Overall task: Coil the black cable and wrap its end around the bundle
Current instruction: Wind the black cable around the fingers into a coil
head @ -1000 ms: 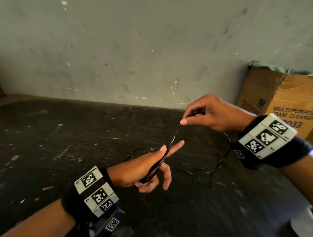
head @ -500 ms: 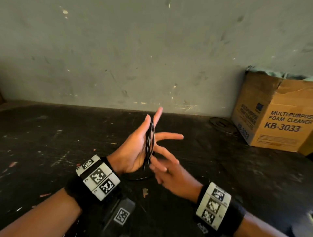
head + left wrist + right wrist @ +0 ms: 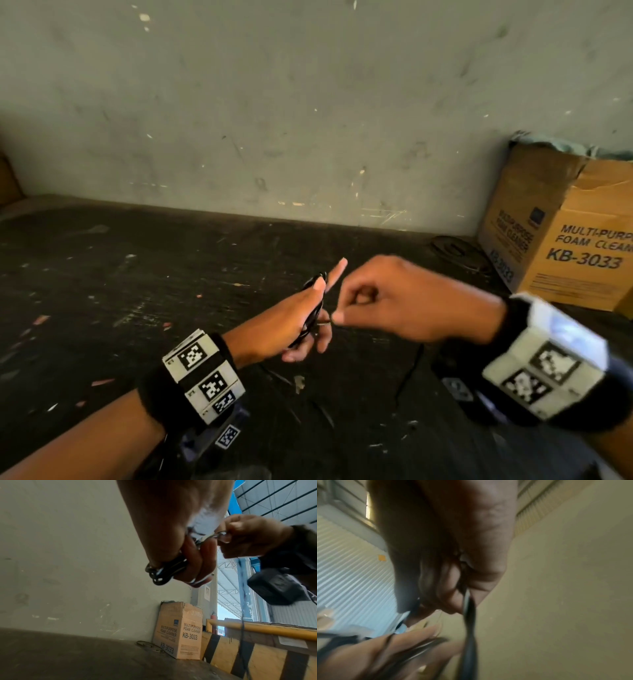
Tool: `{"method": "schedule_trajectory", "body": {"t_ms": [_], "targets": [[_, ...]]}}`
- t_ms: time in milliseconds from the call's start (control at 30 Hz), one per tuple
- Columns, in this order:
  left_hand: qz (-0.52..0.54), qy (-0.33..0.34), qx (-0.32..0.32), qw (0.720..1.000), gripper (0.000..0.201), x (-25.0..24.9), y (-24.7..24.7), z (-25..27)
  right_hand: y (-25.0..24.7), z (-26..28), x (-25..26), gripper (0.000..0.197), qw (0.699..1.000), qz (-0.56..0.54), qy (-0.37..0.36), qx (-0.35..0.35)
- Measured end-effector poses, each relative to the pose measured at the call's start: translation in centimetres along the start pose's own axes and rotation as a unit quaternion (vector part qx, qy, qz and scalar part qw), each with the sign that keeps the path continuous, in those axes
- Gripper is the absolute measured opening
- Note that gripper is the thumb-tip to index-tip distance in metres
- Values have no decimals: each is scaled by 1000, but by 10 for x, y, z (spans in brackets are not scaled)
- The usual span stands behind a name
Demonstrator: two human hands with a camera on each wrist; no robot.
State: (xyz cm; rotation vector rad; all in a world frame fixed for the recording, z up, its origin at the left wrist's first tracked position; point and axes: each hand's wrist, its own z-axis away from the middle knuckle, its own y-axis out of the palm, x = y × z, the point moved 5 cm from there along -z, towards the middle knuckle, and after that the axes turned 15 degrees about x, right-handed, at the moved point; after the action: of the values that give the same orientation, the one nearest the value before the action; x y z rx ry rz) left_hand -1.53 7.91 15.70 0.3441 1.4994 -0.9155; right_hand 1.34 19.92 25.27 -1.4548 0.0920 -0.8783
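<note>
- We found the coiling mostly done: the black cable sat in several loops gathered around our left hand, running between its thumb and its fingers.
- Our left hand gripped that bundle, the lower fingers curled round its bottom end while the forefinger pointed up and away; in the left wrist view the looped end stuck out below the palm.
- Our right hand hovered just beside the left, its thumb and forefinger pinching the cable's free strand where it left the bundle.
- A loose tail hung from the right hand down toward the tabletop, so we judged that some length was not yet taken up.
- We judged the wrap around the bundle's middle as barely begun or not begun; the frames did not let us tell whether any turn was already laid.
- The right wrist view was too blurred for us to read the grip more closely.
- The work hung above a dark, scuffed tabletop flecked with small debris.
- Beyond the hands rose a pale, scratched wall.
- To the right of the hands, against that wall, stood a cardboard box printed "FOAM CLEANER KB-3033".
- Between the box and the hands a wire ring lay flat on the surface.
</note>
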Motion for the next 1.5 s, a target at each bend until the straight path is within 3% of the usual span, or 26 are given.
{"method": "schedule_trajectory", "body": {"t_ms": [100, 167, 267, 367, 533, 633, 900, 967, 1033, 1200, 1367, 1500], "targets": [[47, -19, 60, 997, 87, 8, 10, 2, -36, 9, -4, 10, 999, 45, 2, -29], [66, -12, 87, 994, 83, 4, 16, 4, -57, 13, -8, 12, 997, 58, -11, -56], [86, 35, 119, 989, 60, -9, 22, 8, -73, 12, -16, 24, 993, 75, -28, -92], [107, 69, 146, 981, 58, -24, 25, 12, -65, 3, -31, 37, 989, 63, -46, -125], [153, 108, 168, 968, 62, -42, 24, 14, -29, -15, -62, 26, 982, -12, -50, -182], [214, 152, 146, 954, 59, -51, 16, 12, 2, -21, -68, 32, 978, -57, -45, -197], [296, 188, 48, 935, 53, -58, -6, 0, 61, -25, -35, 26, 987, -112, -48, -101], [300, 177, 27, 937, 57, -57, -9, -5, 68, -25, -27, 14, 993, -104, -23, -47], [293, 168, 10, 941, 59, -54, -12, -8, 72, -26, -20, 24, 996, -89, -4, -7], [179, 121, -33, 976, 65, -38, -15, -8, 60, -17, -4, 22, 998, -63, 3, 28], [12, 65, -58, 996, 55, -28, -6, -8, 42, -7, 1, 20, 989, -105, 44, 95], [0, 25, 14, 1000, 79, -15, 7, -7, 10, 2, 4, 14, 996, -21, 36, 78]]}}
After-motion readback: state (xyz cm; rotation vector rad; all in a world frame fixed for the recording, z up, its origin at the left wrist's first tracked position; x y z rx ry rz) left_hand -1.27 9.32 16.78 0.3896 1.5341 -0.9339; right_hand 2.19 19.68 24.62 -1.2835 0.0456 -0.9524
